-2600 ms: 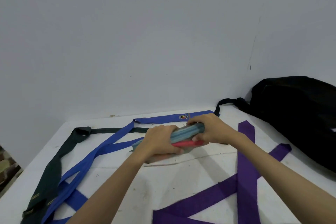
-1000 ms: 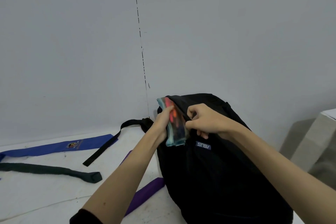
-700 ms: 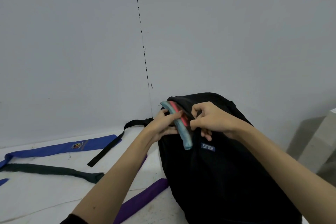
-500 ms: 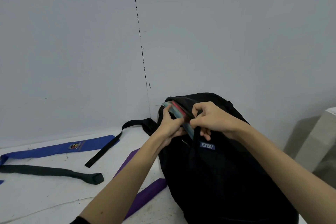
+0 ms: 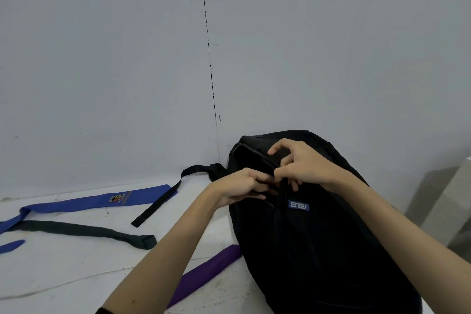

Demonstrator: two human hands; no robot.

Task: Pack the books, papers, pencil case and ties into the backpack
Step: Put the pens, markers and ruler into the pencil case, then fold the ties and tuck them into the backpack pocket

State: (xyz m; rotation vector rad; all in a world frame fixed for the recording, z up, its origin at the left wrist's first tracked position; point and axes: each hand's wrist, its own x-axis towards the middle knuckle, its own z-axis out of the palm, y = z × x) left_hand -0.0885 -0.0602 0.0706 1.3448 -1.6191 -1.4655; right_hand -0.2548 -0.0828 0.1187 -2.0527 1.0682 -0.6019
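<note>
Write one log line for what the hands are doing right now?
left hand: fingers in backpack opening | right hand: pinching opening edge | pencil case: not visible | ties: on table

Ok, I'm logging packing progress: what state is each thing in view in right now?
Black fabric backpack: lying on the table, top opening unzipped.
Blue tie with crest: unpacked, flat on the table.
Dark green tie: unpacked, on the table.
Purple tie: unpacked, beside the backpack.
Left hand: at the opening.
Right hand: pinching the opening's edge.
</note>
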